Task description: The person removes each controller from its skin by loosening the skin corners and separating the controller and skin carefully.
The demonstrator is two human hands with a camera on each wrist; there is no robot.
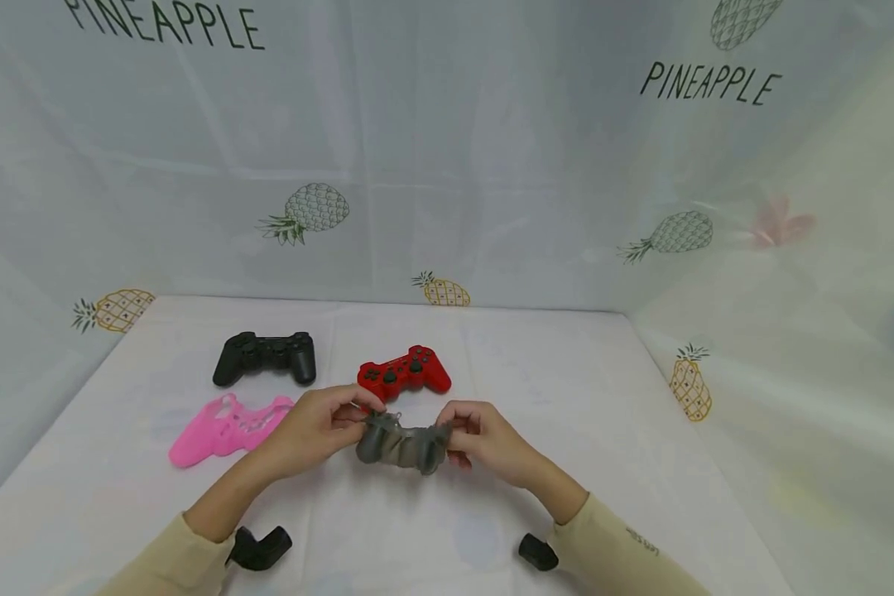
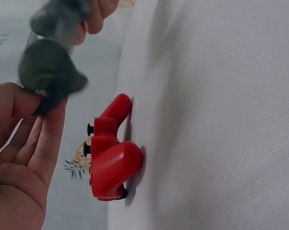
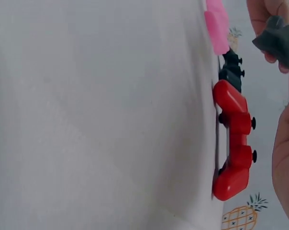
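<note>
A grey, soft-looking silicone controller cover (image 1: 402, 449) hangs between the two hands above the white table. My left hand (image 1: 319, 430) pinches its left end between thumb and fingers. At the opposite end, my right hand (image 1: 489, 439) pinches the upper corner. In the left wrist view the cover (image 2: 48, 67) is blurred, with its rounded grips bulging out. The right wrist view catches only part of the cover (image 3: 281, 43) at the frame's edge. Just behind the cover lies a red game controller (image 1: 410, 372), buttons up.
A pink silicone controller cover (image 1: 219, 430) lies left of my left hand, partly behind the forearm. Farther back is a black game controller (image 1: 264, 356). Dark curved pieces show at both sleeves (image 1: 599, 542). A pineapple-print curtain (image 1: 492, 165) hangs behind the white table (image 1: 566, 372).
</note>
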